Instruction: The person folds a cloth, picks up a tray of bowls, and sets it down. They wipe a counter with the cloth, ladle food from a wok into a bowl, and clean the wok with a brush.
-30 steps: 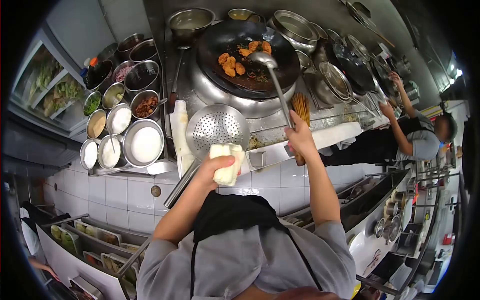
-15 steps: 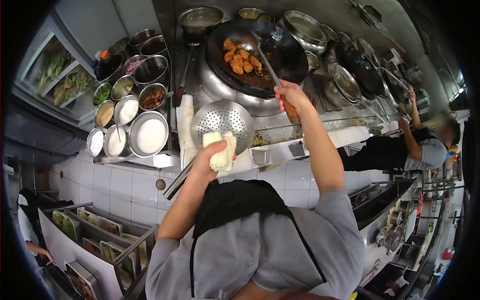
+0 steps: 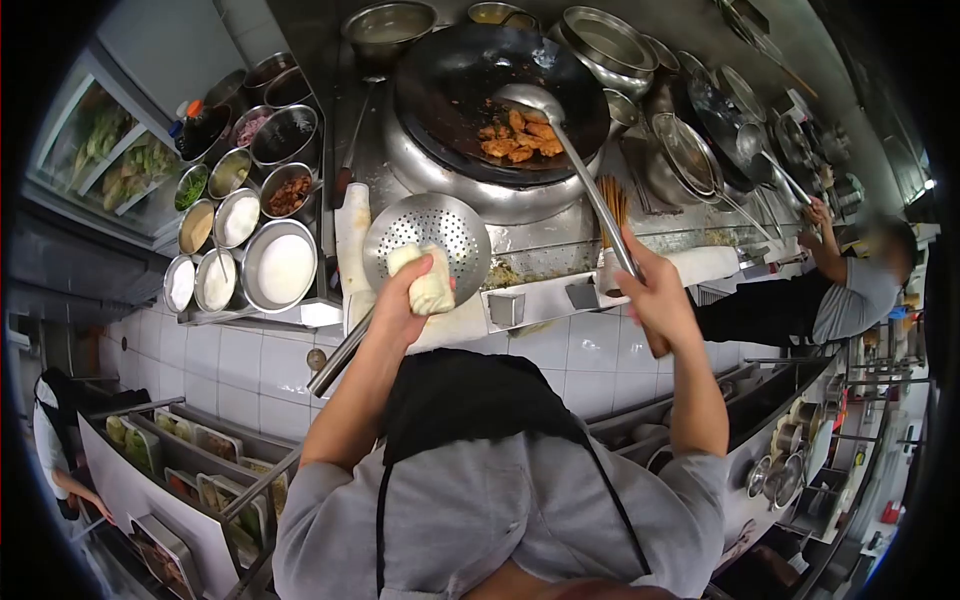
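Note:
My right hand (image 3: 656, 292) is wrapped round the long handle of a ladle (image 3: 592, 185), near its wooden grip. The ladle's bowl lies in a black wok (image 3: 440, 90), just behind browned, fried-looking food pieces (image 3: 520, 137). My left hand (image 3: 397, 312) holds a folded, pale yellowish cloth (image 3: 434, 285) in front of my apron. Behind the cloth, a round perforated metal strainer (image 3: 425, 218) rests on the counter edge. Its metal handle slants down to the left, passing by my left wrist.
Steel bowls of white powders (image 3: 280, 265), chopped greens (image 3: 191, 187) and other ingredients stand at the left. Metal pots (image 3: 390, 25) sit behind the wok. A bundle of thin sticks (image 3: 613, 205) stands near the ladle handle. A co-worker (image 3: 850, 295) works at the right.
My right hand has drawn back toward me and to the right with the ladle. The food pieces have shifted right and nearer in the wok. My left hand still holds the cloth.

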`<action>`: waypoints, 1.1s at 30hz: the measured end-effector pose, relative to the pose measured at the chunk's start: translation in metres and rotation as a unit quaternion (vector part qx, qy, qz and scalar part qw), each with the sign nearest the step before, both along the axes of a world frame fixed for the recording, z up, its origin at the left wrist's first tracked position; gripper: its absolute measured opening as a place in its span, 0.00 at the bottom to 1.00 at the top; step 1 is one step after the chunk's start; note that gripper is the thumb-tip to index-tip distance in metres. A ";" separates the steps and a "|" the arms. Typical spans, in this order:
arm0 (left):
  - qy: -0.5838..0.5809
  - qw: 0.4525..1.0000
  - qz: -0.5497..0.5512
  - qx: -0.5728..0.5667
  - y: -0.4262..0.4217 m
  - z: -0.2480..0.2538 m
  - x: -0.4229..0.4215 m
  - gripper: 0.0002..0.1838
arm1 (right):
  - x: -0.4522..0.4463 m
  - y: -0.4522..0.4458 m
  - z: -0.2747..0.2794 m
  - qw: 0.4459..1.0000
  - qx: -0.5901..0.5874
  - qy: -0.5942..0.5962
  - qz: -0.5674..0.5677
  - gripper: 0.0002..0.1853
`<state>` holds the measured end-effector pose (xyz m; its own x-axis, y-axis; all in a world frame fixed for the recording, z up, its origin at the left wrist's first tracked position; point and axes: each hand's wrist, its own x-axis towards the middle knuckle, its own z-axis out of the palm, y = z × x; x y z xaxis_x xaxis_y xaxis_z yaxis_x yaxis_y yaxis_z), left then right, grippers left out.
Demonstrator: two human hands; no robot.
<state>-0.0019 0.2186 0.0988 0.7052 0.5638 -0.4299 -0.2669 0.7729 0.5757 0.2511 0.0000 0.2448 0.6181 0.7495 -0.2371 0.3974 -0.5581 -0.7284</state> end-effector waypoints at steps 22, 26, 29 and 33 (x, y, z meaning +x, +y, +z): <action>0.147 0.989 0.013 -0.025 0.079 0.013 0.208 0.11 | -0.017 -0.007 0.035 0.990 -0.037 0.134 -0.011 0.34; 0.096 0.993 0.021 -0.060 0.052 0.074 0.184 0.10 | -0.011 -0.021 0.081 0.990 -0.068 0.125 0.008 0.32; 0.079 0.995 0.033 -0.044 0.041 0.057 0.186 0.09 | 0.012 0.013 0.063 0.996 -0.069 0.039 0.035 0.31; 0.066 0.998 0.014 -0.005 0.016 0.002 0.171 0.09 | 0.035 0.064 -0.005 0.986 0.014 -0.164 0.032 0.29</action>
<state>0.1693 0.2351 0.1009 0.6253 0.5779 -0.5244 -0.2110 0.7721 0.5994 0.2862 0.0637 0.2393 0.6086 0.7934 -0.0114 0.6479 -0.5052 -0.5701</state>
